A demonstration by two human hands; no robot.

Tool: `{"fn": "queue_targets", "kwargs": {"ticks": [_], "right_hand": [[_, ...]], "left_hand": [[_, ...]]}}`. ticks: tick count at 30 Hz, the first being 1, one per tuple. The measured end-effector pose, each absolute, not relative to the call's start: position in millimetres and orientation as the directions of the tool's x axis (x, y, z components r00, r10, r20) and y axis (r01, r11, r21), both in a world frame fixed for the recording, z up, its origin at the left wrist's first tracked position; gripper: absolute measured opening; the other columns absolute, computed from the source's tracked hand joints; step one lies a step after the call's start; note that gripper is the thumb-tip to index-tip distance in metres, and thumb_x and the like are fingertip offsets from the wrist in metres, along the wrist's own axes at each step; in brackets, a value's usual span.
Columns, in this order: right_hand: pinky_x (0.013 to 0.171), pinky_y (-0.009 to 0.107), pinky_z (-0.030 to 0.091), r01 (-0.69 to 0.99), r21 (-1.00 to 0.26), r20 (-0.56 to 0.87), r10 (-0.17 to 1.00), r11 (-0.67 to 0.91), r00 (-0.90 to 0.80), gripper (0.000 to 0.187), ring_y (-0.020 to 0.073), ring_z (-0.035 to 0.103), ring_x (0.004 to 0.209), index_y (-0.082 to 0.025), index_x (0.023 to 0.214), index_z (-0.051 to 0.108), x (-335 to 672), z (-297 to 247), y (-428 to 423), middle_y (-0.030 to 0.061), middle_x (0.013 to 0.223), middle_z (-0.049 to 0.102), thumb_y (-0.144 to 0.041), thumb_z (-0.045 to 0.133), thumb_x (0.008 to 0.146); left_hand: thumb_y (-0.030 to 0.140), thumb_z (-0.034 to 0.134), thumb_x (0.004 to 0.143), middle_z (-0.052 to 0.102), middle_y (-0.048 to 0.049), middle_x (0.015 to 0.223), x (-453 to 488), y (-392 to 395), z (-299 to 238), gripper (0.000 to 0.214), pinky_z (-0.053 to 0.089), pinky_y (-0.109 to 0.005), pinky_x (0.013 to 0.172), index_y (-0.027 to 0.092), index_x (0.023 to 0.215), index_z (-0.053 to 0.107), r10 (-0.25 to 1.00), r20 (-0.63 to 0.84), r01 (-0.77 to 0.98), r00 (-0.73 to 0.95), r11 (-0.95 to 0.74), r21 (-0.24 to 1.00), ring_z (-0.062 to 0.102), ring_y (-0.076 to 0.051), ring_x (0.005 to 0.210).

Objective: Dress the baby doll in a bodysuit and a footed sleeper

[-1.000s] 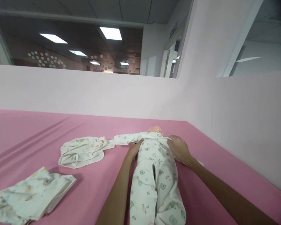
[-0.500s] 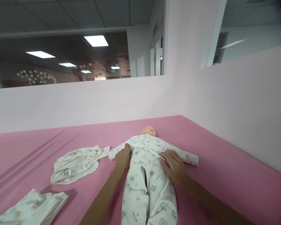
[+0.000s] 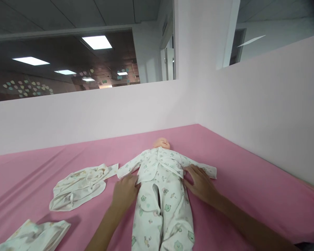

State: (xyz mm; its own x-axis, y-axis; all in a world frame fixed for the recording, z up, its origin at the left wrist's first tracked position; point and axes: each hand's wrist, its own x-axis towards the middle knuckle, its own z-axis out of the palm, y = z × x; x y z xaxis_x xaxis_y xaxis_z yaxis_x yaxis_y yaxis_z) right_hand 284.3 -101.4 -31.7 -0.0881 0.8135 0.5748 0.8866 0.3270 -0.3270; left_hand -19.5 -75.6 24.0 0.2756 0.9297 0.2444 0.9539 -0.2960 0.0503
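Left hand (image 3: 124,193) flat, fingers spread, pressing the doll (image 3: 161,184) at its waist edge. Right hand (image 3: 200,183) flat and open on the opposite side, below the sleeve. Doll lies face up between both hands on the pink counter (image 3: 238,167). Loose garment (image 3: 78,186) left of the left hand; folded cloth (image 3: 34,237) further left, nearer.

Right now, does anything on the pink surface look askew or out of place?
Mildly. A loose garment lies crumpled left of the doll, not folded like the cloth at the lower left. The doll's trousers gape open at the crotch.
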Motion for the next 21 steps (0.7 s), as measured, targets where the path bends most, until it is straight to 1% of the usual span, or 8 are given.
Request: {"fn": "queue_targets", "kwargs": {"ticks": [1,3,6,9,11,13,17,21], "right_hand": [[0.083,0.039,0.041,0.894,-0.316,0.563,0.821,0.318,-0.093,0.009,0.0233,0.056,0.092,-0.022,0.094,0.057,285,-34,-99,0.0046,0.094,0.063,-0.024,0.05,0.089],[0.08,0.038,0.041,0.901,-0.294,0.555,0.824,0.318,-0.11,0.015,0.022,0.057,0.085,-0.022,0.085,0.058,286,-36,-94,0.0029,0.085,0.063,-0.022,0.045,0.092],[0.079,0.037,0.04,0.9,-0.308,0.6,0.797,0.307,-0.067,0.018,0.0211,0.057,0.083,-0.021,0.082,0.057,286,-36,-94,0.0027,0.083,0.063,-0.023,0.043,0.093],[0.079,0.036,0.041,0.878,-0.356,0.668,0.744,0.322,-0.002,0.012,0.0202,0.056,0.084,-0.02,0.084,0.056,282,-32,-100,0.0033,0.086,0.062,-0.025,0.048,0.091],[0.079,0.035,0.041,0.856,-0.349,0.694,0.719,0.381,-0.038,0.006,0.0195,0.056,0.084,-0.02,0.087,0.055,276,-29,-105,0.0032,0.088,0.061,-0.024,0.051,0.089],[0.079,0.035,0.041,0.844,-0.319,0.701,0.707,0.432,-0.096,0.004,0.0192,0.055,0.083,-0.02,0.088,0.055,271,-27,-107,0.003,0.088,0.061,-0.019,0.052,0.086],[0.084,0.037,0.04,0.872,-0.251,0.693,0.707,0.42,-0.141,0.013,0.0217,0.056,0.091,-0.02,0.094,0.057,270,-29,-105,0.0054,0.097,0.063,-0.016,0.054,0.082],[0.083,0.037,0.041,0.902,-0.248,0.629,0.767,0.354,-0.129,0.013,0.0216,0.057,0.09,-0.02,0.093,0.06,273,-36,-96,0.0052,0.096,0.064,-0.016,0.05,0.086]], "left_hand": [[0.014,0.037,0.081,0.061,-0.0042,0.078,-19,-77,24,0.017,0.021,-0.029,0.055,0.019,0.067,0.044,0.925,0.214,0.942,0.314,-0.331,0.047,0.051,-0.018,0.065],[0.016,0.034,0.084,0.06,-0.0034,0.074,-18,-79,23,0.021,0.022,-0.029,0.055,0.019,0.064,0.039,0.919,0.176,0.923,0.354,-0.373,0.094,0.049,-0.017,0.063],[0.021,0.037,0.085,0.056,-0.0012,0.068,-19,-79,23,0.022,0.025,-0.028,0.056,0.02,0.063,0.035,0.93,0.208,0.913,0.303,-0.346,0.215,0.046,-0.017,0.061],[0.024,0.041,0.084,0.058,0.0003,0.076,-17,-79,29,0.012,0.032,-0.027,0.058,0.021,0.073,0.045,0.936,0.288,0.866,0.202,-0.308,0.393,0.048,-0.016,0.064],[0.028,0.044,0.086,0.06,0.0013,0.083,-13,-80,34,0.009,0.036,-0.026,0.061,0.023,0.084,0.051,0.932,0.326,0.787,0.156,-0.317,0.53,0.05,-0.015,0.067],[0.035,0.045,0.088,0.06,0.0021,0.081,-8,-80,38,0.015,0.039,-0.026,0.062,0.023,0.085,0.053,0.926,0.356,0.712,0.127,-0.335,0.618,0.051,-0.015,0.068],[0.043,0.044,0.089,0.054,0.0026,0.069,0,-82,38,0.025,0.039,-0.025,0.062,0.022,0.077,0.053,0.91,0.393,0.663,0.132,-0.376,0.648,0.049,-0.015,0.065],[0.043,0.044,0.089,0.057,0.001,0.073,0,-84,35,0.026,0.041,-0.026,0.065,0.022,0.077,0.054,0.898,0.394,0.681,0.193,-0.412,0.605,0.052,-0.017,0.071]]}}
